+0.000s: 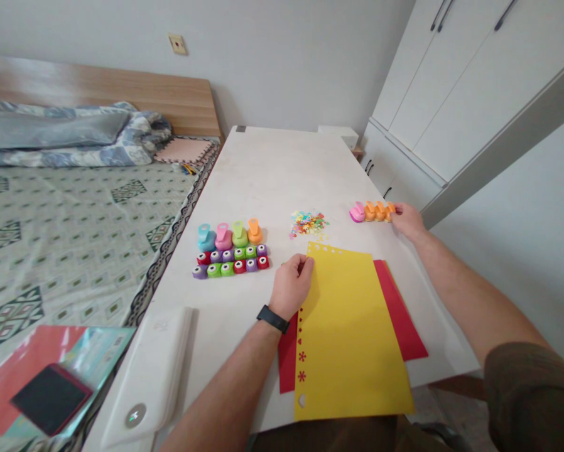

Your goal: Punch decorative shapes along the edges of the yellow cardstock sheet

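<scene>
My left hand [291,285], with a dark band on the wrist, pinches the upper left edge of a yellow sheet of paper [350,333]. Small punched shapes run along that sheet's left and top edges. Beneath it, a red sheet [399,314] sticks out on both sides. At the right side of the table, my right hand [408,221] closes on the end orange paper punch [389,211] of a short row. A pink punch [357,212] stands at that row's other end. Loose colourful paper cutouts [309,223] lie in a pile beyond the yellow sheet.
Left of the pile stand larger punches [239,235] and two rows of small punches [227,269]. A white, long device [152,370] rests on the table's [282,163] near left. Beside the table is a bed [98,251]; white cabinets [451,81] line the right.
</scene>
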{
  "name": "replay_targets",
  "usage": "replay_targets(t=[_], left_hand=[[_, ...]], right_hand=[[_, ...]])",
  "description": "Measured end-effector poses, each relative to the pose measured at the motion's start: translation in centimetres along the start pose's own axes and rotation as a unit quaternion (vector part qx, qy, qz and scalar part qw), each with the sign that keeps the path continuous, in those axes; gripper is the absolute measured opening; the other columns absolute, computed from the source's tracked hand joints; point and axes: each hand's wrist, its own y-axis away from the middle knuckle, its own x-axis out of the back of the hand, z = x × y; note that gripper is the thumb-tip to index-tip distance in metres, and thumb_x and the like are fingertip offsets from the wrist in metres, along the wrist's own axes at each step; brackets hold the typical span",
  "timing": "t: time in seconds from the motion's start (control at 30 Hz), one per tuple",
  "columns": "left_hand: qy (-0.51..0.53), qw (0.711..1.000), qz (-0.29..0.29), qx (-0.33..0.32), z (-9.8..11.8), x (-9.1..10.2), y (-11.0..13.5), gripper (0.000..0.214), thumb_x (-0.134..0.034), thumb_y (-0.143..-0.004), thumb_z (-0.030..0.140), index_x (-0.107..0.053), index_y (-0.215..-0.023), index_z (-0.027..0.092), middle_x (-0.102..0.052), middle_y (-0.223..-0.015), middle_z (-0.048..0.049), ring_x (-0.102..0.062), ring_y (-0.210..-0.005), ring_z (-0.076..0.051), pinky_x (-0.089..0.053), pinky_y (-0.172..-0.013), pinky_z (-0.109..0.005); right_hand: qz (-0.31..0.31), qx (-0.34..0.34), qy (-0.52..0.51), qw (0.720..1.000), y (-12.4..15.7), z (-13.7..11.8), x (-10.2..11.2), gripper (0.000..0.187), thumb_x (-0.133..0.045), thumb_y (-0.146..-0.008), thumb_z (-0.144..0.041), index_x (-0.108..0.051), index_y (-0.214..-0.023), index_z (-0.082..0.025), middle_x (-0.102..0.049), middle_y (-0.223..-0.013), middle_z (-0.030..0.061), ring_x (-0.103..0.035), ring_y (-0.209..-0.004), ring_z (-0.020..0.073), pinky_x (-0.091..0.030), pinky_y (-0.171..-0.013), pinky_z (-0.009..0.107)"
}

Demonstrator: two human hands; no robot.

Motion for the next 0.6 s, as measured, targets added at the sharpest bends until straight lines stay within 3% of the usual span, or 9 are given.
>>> replay_targets(t=[0.23,0.6], left_hand=[[-0.003,1.000,0.000,0.000,0.1,0.0,0.0,0.032,-0.051,-0.098,0.043,-0.064,-0.081,0.018,-0.060,-0.066,0.0022,-0.051,-0.061,-0.013,-0.030,-0.058,-0.026],[-0.003,1.000,0.003,-0.004,0.1,0.1,0.0,0.033,-0.050,-0.098,0.044,-0.063,-0.080,0.019,-0.060,-0.066,0.0019,-0.051,-0.061,-0.013,-0.031,-0.058,-0.026]], right_hand=[[0.013,-0.020,-0.008,1.000,-0.7,-0.2,-0.6,0.035,-0.064,-0.083,-0.021,-0.075,-0.116,-0.019,-0.077,-0.115,0.0111,-0.071,-0.103,0.0264,-0.053,-0.096,0.040],[0.013,-0.021,-0.018,1.000,0.3,-0.9,-0.4,0.036,-0.064,-0.081,-0.020,-0.074,-0.116,-0.020,-0.077,-0.114,0.0105,-0.071,-0.104,0.0272,-0.053,-0.096,0.040]])
